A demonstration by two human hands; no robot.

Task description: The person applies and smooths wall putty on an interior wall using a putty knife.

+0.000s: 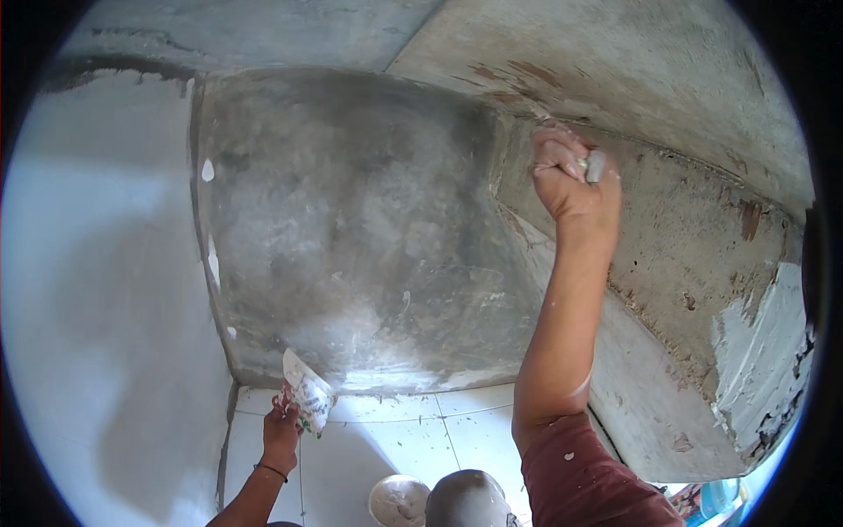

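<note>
Near the upper seam, your right hand is gripping a pale-ended tool, probably needing light, even pressure; your left hand is holding a white-smeared sheet.

At the upper right corner of the grey wall panel, the white-smeared right hand is closed around a pale tool handle, its forearm along the panel's right side. Near the panel's lower left corner, the left hand grips a white, smudged sheet with red and green markings, its tip overlapping the panel. A pale wall stands left of the panel and a rough, patchy slab right of it, while below it show white floor tiles, a tub of whitish paste and a rounded grey object.
</note>
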